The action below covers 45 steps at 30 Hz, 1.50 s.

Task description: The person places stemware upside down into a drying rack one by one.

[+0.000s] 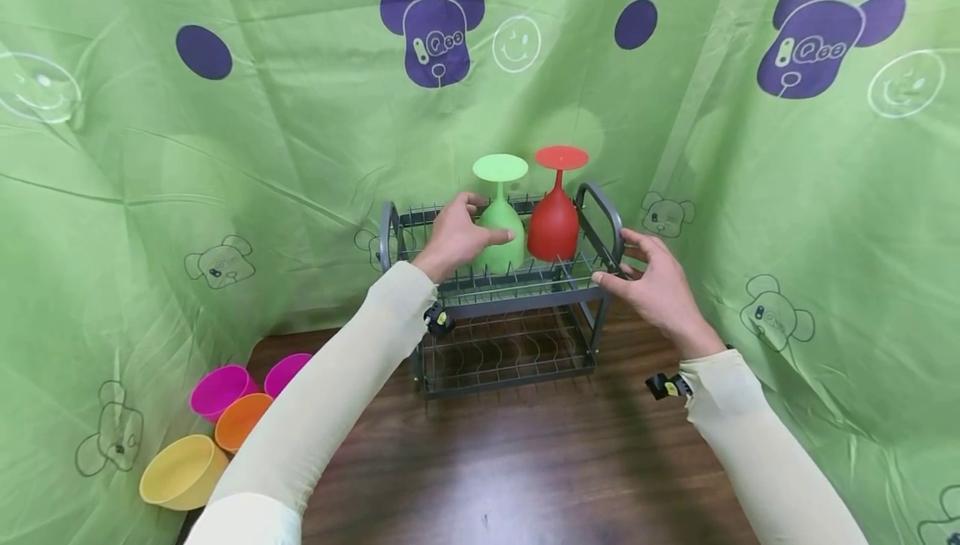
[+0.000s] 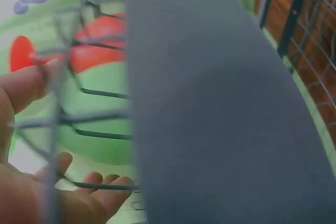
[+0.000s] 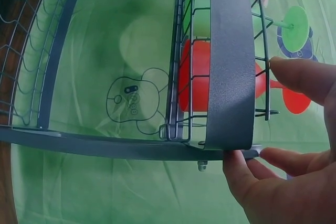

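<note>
A green plastic goblet [image 1: 501, 220] stands upside down on the upper tier of a dark metal dish rack [image 1: 517, 303]. My left hand [image 1: 459, 237] holds it round the bowl, thumb in front and fingers at the far side. To its right, a red goblet [image 1: 555, 224] is also inverted on the wires. My right hand [image 1: 656, 282] grips the rack's right end, its thumb at the front wire and its fingers by the side handle [image 3: 231, 61]. In the left wrist view, the rack's other handle [image 2: 220, 98] hides part of the green bowl.
At the lower left stand magenta [image 1: 222, 391], orange [image 1: 242, 420] and yellow bowls [image 1: 182, 472], partly behind the left sleeve. The rack's wavy-wired lower tier [image 1: 510, 349] is above the brown wooden tabletop [image 1: 487, 470]. Green patterned cloth [image 1: 300, 137] encloses the back and sides.
</note>
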{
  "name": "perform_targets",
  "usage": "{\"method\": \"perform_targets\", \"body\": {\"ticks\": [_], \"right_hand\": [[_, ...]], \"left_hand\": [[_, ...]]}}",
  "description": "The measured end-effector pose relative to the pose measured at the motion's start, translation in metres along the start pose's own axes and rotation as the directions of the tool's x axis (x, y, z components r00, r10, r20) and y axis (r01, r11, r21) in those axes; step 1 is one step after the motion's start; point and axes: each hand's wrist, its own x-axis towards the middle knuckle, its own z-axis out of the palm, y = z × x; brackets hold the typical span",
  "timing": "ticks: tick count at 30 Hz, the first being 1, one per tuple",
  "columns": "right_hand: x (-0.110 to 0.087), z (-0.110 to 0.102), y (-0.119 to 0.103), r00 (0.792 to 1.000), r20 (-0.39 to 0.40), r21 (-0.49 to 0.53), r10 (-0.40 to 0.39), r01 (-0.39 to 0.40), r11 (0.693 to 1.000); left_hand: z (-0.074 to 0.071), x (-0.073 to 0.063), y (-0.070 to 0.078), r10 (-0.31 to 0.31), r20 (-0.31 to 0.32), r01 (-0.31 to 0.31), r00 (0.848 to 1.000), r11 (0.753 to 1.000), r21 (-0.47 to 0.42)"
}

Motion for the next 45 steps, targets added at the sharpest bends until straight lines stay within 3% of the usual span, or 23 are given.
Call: {"method": "perform_targets", "body": {"ticks": [6,11,21,31,37,41,45], "right_hand": [[-0.004,-0.003,-0.004,1.0,-0.014,0.021,-0.013,0.014,1.0],[-0.01,-0.002,-0.006,0.999,-0.032,0.014,-0.043,0.044,0.999],[-0.036,0.003,-0.006,0.996,-0.05,0.045,-0.075,0.077,0.996],[-0.067,0.03,-0.008,0.979,-0.115,0.131,-0.168,0.183,0.974],[-0.087,0.044,-0.01,0.974,-0.115,0.159,-0.194,0.211,0.964],[-0.099,0.056,-0.009,0.973,-0.114,0.223,-0.201,0.223,0.949],[-0.111,0.068,-0.006,0.975,-0.111,0.301,-0.191,0.217,0.929]], "left_hand": [[-0.013,-0.02,0.006,0.0,-0.057,-0.003,0.998,0.998,-0.06],[-0.022,-0.039,0.002,0.015,-0.113,-0.027,0.993,0.994,-0.106],[-0.037,-0.09,-0.012,0.142,-0.205,-0.194,0.968,0.945,-0.261],[-0.046,-0.139,-0.033,0.152,-0.211,-0.213,0.966,0.926,-0.31],[-0.048,-0.172,-0.056,0.103,-0.256,-0.182,0.961,0.934,-0.307],[-0.053,-0.193,-0.08,0.019,-0.357,-0.164,0.934,0.91,-0.38],[-0.056,-0.213,-0.111,-0.092,-0.461,-0.157,0.883,0.866,-0.474]]}}
